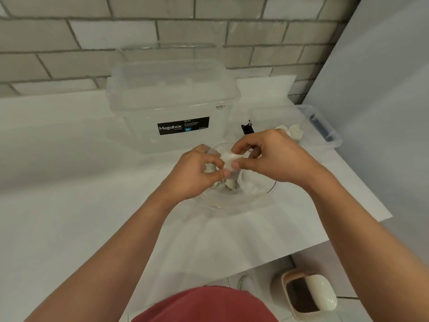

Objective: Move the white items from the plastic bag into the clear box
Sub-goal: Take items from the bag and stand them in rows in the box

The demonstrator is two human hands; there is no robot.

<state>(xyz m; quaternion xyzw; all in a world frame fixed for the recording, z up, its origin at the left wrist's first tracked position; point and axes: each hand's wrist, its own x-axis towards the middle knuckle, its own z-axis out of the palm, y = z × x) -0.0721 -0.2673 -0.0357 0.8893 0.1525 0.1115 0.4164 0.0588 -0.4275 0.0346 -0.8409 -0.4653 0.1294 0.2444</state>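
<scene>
White items (228,159) sit in a clear bag (232,201) on a white table (69,159). The brick wall (92,31) is grey and white. The clear big box (171,96) has a black label (183,125) with white lettering and a blue patch. The shirt (204,305) is red and the bin (306,296) beige.

Two hands (190,175) (269,156), two clear boxes (171,101) (325,126), one plastic bag (232,201), several white items (229,160), one floor bin (306,296)

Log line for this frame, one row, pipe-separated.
phase: pick | left hand: pinches white item | right hand: pinches same item | location: over plastic bag | clear box: white pieces inside
</scene>
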